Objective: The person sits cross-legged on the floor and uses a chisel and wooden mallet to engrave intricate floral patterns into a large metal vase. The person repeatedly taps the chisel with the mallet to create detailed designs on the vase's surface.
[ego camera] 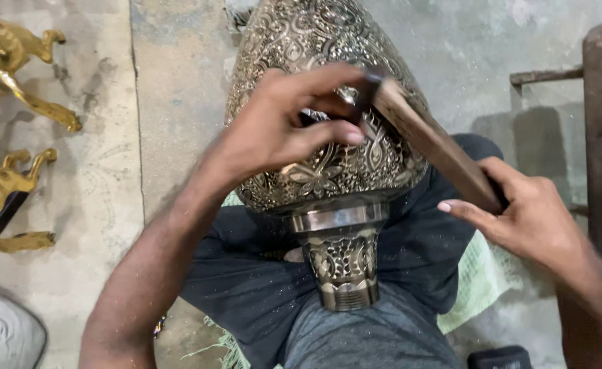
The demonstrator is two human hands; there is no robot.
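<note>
across the lap, one large engraved metal vase lies on its side, wide body away from the person, narrow threaded neck pointing back toward the torso and resting between the dark-trousered thighs; reads like the legs act as a cradle so the round body doesn't roll. left hand sits on top of the vase's belly, fingers pinched together around a small dark tool, tip seemingly pressed to the surface; exact tool shape is hard to tell, mostly hidden by the fingers. palm and wrist bear on the metal, likely to steady both tool and vase. right hand is closed around the lower end of a wooden handle, which angles up-left so its far end meets the small tool near the left fingertips; looks like a mallet or hammer held for short taps, head not clearly visible. pale green cloth is under the legs, probably padding against the concrete floor. counts: one vase, one wooden-handled striker, one small tool, two hands. two golden animal-shaped figures at left, one upper, one lower, well apart from the work. rusty metal frame at right edge, one dark object at bottom edge, unclear what.
</note>
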